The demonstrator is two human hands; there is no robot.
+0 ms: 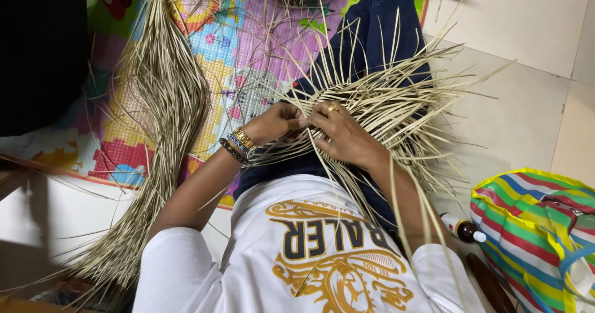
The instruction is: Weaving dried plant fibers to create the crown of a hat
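1. Left hand (279, 122): closed, pinching strips of the woven mat (372, 111) on the lap.
2. Right hand (339, 133): fingers curled over neighbouring strips.
3. Risk: dry strips likely to snap if bent sharply.
4. Risk: weave may loosen if grip slackens.
5. Loose strip bundle (158, 114): left, on play mat (248, 46).

The weave (378, 102) lies on the lap, both hands on its near edge: left hand (276, 124) beside right hand (341, 133), touching. A straw bundle (158, 121) lies on the mat (248, 46) to the left. At right, on the floor (527, 102), a bottle (463, 228) lies just beside a bag (533, 226).
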